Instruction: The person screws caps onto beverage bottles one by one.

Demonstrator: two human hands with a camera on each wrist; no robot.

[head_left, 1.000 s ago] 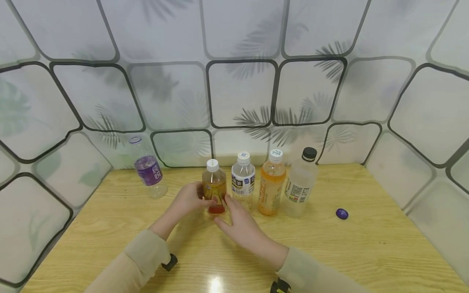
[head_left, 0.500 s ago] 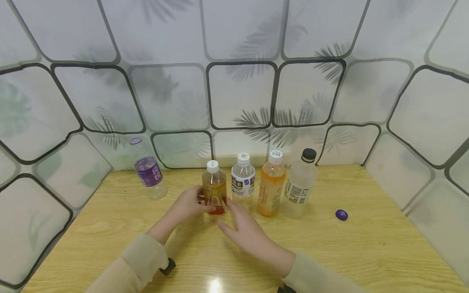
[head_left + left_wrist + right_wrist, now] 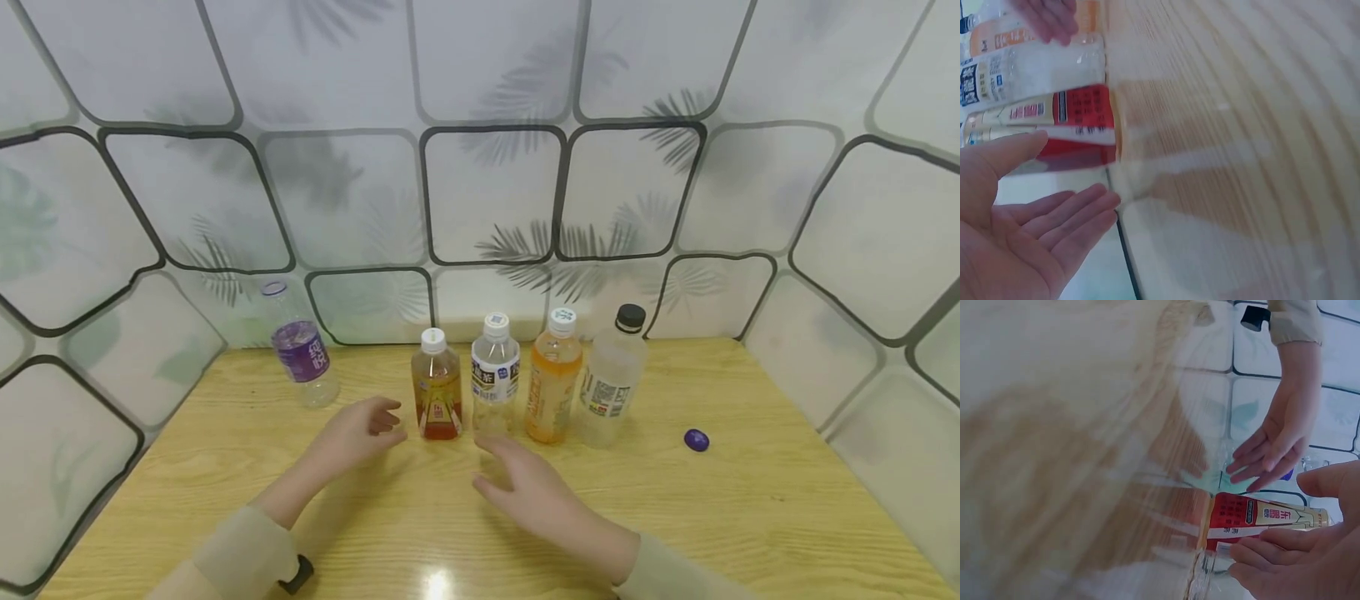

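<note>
A small bottle (image 3: 438,392) of amber drink with a white cap and a red and yellow label stands upright on the table. To its left my left hand (image 3: 358,433) hovers, fingers relaxed and apart from it. My right hand (image 3: 536,492) is in front and to the right, holding nothing, its fingers near the base of a clear bottle (image 3: 495,379) with a white and dark label. In the left wrist view, the left palm (image 3: 1029,231) faces the amber bottle across a gap. Beside the clear bottle stand an orange-drink bottle (image 3: 553,383) and a black-capped bottle (image 3: 613,383).
An uncapped clear bottle (image 3: 303,354) with a purple label stands apart at the back left. A purple cap (image 3: 696,440) lies on the wooden table (image 3: 750,517) at the right. Patterned fabric (image 3: 495,196) rises behind the table and along both sides.
Both hands have let go of the amber bottle and drawn apart, the left to the left, the right to the right and nearer the front. The bottles stay in place.
</note>
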